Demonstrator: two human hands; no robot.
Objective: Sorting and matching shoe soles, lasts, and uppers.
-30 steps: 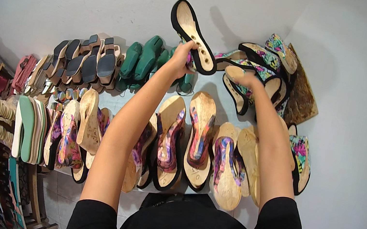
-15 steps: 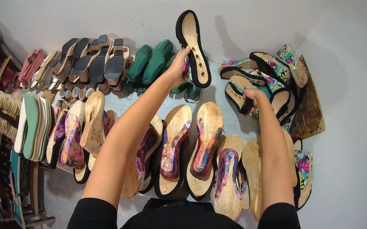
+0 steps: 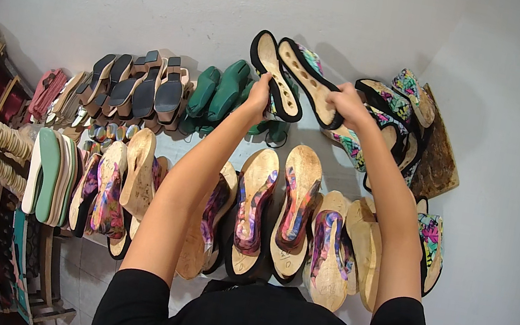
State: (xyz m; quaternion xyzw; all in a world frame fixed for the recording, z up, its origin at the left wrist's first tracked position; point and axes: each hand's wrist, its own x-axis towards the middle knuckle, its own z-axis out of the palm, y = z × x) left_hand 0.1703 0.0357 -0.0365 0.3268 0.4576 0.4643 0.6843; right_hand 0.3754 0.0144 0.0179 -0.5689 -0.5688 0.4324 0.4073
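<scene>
My left hand [image 3: 258, 96] is closed on a black-edged wedge sole [image 3: 266, 51], held up with its tan, holed face towards me. Beside it, my right hand [image 3: 350, 106] grips a second wedge sole [image 3: 304, 75] near its lower end. This one has the same black edge and a row of holes, and multicoloured printed fabric shows along its far side. The two soles lean towards each other at their upper ends, nearly touching. To the right of my right hand lies a heap of similar printed wedge soles [image 3: 392, 102].
Several floral wedge soles [image 3: 299, 197] line the near side of the table. Behind them stand green shoe forms [image 3: 225, 90] and dark-soled heeled shoes [image 3: 144, 97]. A brown board [image 3: 442, 149] leans at the right. Flat green and white soles [image 3: 48, 177] stand on the left.
My right hand has lifted a wedge sole out of the heap and brought it up and left, beside the other one. The sole in my left hand has dropped slightly.
</scene>
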